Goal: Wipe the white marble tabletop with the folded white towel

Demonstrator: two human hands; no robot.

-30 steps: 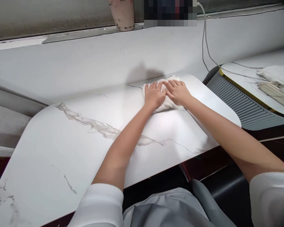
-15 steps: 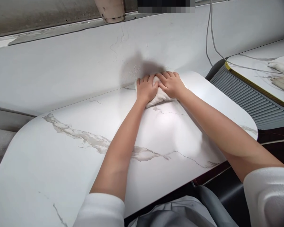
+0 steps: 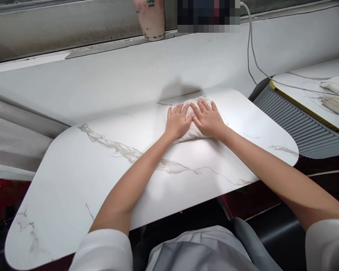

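A folded white cloth (image 3: 196,132) lies on a white marble-patterned tabletop (image 3: 70,180), close to the table's back edge. My left hand (image 3: 177,122) presses flat on the left part of the cloth with its fingers spread. Beside it, my right hand (image 3: 210,119) rests flat on the cloth's right part, fingers also apart. The two thumbs come close together over the middle. Both palms hide much of the cloth.
Along the back runs a white wall with a ledge, where a pinkish drink cup (image 3: 153,24) stands. A cable (image 3: 250,41) hangs down at the right. A grey ribbed panel (image 3: 296,120) and a second table (image 3: 307,81) with a white cloth adjoin this table's right side.
Both hands and the cloth have come back from the wall edge toward me. The fingers lie flatter and wider on the cloth. My view has shifted, showing more of the table's left end.
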